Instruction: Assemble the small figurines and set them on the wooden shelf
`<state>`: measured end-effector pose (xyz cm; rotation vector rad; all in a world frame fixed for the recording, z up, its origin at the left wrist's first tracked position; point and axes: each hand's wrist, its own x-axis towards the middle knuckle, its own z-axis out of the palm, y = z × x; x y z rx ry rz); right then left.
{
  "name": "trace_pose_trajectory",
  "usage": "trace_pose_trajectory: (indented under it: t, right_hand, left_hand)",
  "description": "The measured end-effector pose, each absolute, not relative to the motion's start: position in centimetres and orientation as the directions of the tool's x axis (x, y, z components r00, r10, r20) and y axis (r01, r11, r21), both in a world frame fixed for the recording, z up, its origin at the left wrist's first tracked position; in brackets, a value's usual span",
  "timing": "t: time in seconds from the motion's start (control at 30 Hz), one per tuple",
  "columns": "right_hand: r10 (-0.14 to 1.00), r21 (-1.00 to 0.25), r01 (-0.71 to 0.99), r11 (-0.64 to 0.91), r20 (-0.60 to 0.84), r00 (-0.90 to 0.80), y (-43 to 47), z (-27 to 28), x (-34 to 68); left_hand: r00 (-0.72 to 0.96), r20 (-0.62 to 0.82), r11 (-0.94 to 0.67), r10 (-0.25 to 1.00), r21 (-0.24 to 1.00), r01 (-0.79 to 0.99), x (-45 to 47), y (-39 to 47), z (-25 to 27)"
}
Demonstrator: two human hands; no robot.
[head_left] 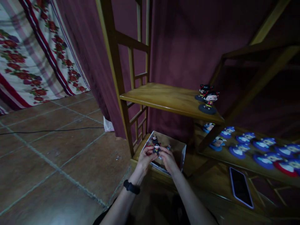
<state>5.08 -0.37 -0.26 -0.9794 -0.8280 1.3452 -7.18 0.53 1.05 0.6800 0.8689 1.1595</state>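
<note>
From the head camera, looking down past both forearms: the left hand [145,156] and the right hand [168,158] meet over an open cardboard box [181,153] that sits on the lowest shelf [140,150] of a wooden rack, close to that shelf's front left corner. Between them they hold a small figurine [157,148] with black hair and a red-and-black outfit, upright, just above the box's near edge. The fingers of both hands are closed on it, left from one side, right from the other. A black wristband [131,187] circles the left wrist.

Inside the box, just behind the held one, stands a second little figure [154,138], and a smaller piece [169,147] lies to its right; it is too small to make out.

On the middle shelf [164,97], at its right end, two more black-haired figurines [208,99] stand on dark round bases. On a lower shelf to the right lie rows of blue and white figures [246,137]. A phone [241,187] lies flat, screen dark, near the front edge of the bottom board. The floor [58,150] is brown tile, with a dark cable across it.
</note>
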Motion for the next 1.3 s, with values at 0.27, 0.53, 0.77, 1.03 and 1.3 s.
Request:
trace_pose_trajectory:
  t: [0.27, 0.53, 0.77, 1.03, 1.3]
  right_hand:
    - [0.991, -0.832, -0.545, -0.103, -0.135, 0.019, -3.8, 0.2, 4.5]
    - [0.997, -0.847, -0.528, -0.060, -0.081, 0.016, -9.4, 4.9, 3.6]
    - [1.000, -0.887, -0.461, 0.018, 0.010, 0.021, -12.7, 8.3, 3.1]
    - [0.985, -0.911, -0.413, -0.008, 0.065, -0.162, -16.0, 12.7, 3.8]
    - [0.968, -0.942, -0.327, -0.079, 0.006, -0.253, -18.7, 16.0, 5.3]
  left_hand:
    - [0.084, -0.091, 0.114, 0.992, 0.941, -0.320, -7.2, -3.0, 1.4]
    - [0.066, -0.059, 0.078, 0.996, 0.938, -0.338, -7.9, -8.5, 5.5]
    - [0.035, 0.093, -0.081, 0.995, 0.964, -0.253, -8.8, -12.7, 9.9]
    - [0.063, 0.170, -0.156, 0.983, 0.970, -0.186, -9.3, -16.9, 14.8]
    - [0.138, 0.090, -0.058, 0.986, 0.973, -0.225, -9.4, -19.6, 17.0]
